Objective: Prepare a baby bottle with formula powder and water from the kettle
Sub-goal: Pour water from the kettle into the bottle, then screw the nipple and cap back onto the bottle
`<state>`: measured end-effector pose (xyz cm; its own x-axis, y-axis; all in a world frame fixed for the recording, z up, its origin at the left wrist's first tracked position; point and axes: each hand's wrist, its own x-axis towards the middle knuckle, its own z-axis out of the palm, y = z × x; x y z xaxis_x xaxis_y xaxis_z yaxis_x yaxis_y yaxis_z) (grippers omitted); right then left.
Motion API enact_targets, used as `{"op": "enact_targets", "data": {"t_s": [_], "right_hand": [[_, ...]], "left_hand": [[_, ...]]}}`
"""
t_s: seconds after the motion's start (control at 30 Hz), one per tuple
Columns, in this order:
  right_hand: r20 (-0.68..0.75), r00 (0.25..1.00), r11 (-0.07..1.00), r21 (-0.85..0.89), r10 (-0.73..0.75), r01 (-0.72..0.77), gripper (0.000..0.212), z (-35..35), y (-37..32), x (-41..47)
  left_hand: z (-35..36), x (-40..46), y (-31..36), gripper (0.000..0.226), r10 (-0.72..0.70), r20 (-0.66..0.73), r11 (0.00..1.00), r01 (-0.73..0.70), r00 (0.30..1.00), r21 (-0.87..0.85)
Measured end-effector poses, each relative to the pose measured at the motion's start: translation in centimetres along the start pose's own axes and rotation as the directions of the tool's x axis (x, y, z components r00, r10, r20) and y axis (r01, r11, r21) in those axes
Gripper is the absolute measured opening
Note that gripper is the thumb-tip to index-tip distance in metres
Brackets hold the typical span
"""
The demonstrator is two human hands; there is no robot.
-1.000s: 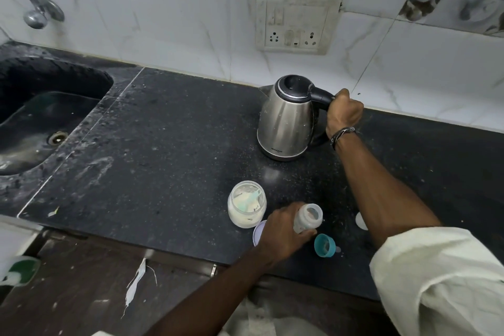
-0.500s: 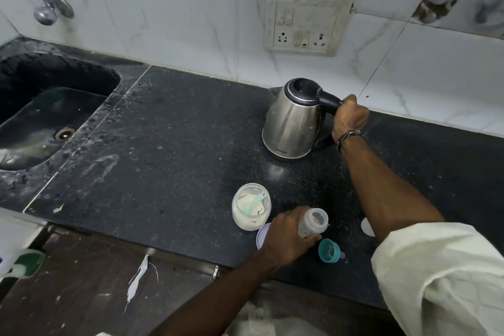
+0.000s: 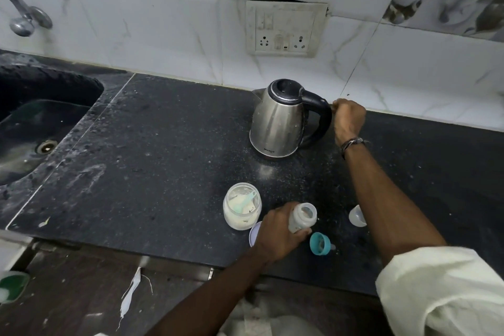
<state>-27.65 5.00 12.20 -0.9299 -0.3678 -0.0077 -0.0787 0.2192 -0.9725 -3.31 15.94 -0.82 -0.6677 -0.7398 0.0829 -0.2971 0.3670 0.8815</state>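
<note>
Bottle: uncapped, upright near counter front edge, gripped by left hand. Teal collar alongside; powder jar just left. Kettle toward back edge, handle beside curled right hand, grasp unclear. Water step; next likely lift, steady pour. Sink far left; tiled wall behind.

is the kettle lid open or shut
Shut: the black lid sits flat on the kettle, which stands upright on the counter.
</note>
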Motion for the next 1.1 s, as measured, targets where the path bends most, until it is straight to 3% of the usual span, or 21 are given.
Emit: {"op": "enact_targets", "data": {"t_s": [0.1, 0.17, 0.33, 0.5, 0.63, 0.73, 0.8, 0.93, 1.1], "right_hand": [[-0.096, 0.992, 0.997, 0.001, -0.083, 0.083, 0.018, -3.2, 0.8, -0.8], [-0.067, 0.989, 0.991, -0.018, -0.134, 0.133, 0.012, -5.8, 1.6, -2.1], [0.313, 0.939, 0.971, -0.140, -0.143, 0.194, 0.016, -12.0, 4.0, -8.2], [0.648, 0.761, 0.853, -0.421, 0.044, 0.309, 0.017, -15.5, 6.9, -13.8], [0.710, 0.654, 0.673, -0.619, 0.259, 0.405, 0.040, -16.3, 10.1, -16.1], [0.704, 0.668, 0.556, -0.665, 0.242, 0.500, 0.070, -16.1, 11.8, -17.0], [0.701, 0.687, 0.514, -0.668, 0.190, 0.539, 0.076, -16.0, 12.3, -17.4], [0.685, 0.724, 0.443, -0.676, 0.085, 0.588, 0.063, -15.7, 12.5, -18.0], [0.659, 0.745, 0.539, -0.666, 0.101, 0.516, 0.056, -16.1, 12.1, -18.3]], "left_hand": [[0.1, 0.0, -0.1, 0.051, 0.002, -0.005, 1.000, -0.002, 1.000, -0.004], [0.2, 0.0, -0.2, 0.051, 0.001, -0.006, 1.000, -0.001, 1.000, -0.008], [0.3, 0.1, -0.5, 0.051, 0.006, -0.007, 1.000, -0.006, 1.000, -0.004], [0.2, 0.1, -0.4, 0.051, 0.017, -0.007, 1.000, -0.017, 1.000, -0.008], [0.2, 0.1, -0.4, 0.053, 0.017, -0.009, 1.000, -0.017, 1.000, -0.011], [0.1, 0.1, -0.3, 0.053, 0.016, -0.013, 1.000, -0.016, 1.000, -0.018], [0.1, 0.1, -0.3, 0.053, 0.012, -0.015, 1.000, -0.012, 1.000, -0.017], [0.1, 0.1, -0.2, 0.052, -0.005, -0.015, 1.000, 0.005, 1.000, -0.008], [0.0, 0.1, -0.3, 0.054, 0.003, 0.002, 1.000, -0.003, 1.000, -0.008]]}}
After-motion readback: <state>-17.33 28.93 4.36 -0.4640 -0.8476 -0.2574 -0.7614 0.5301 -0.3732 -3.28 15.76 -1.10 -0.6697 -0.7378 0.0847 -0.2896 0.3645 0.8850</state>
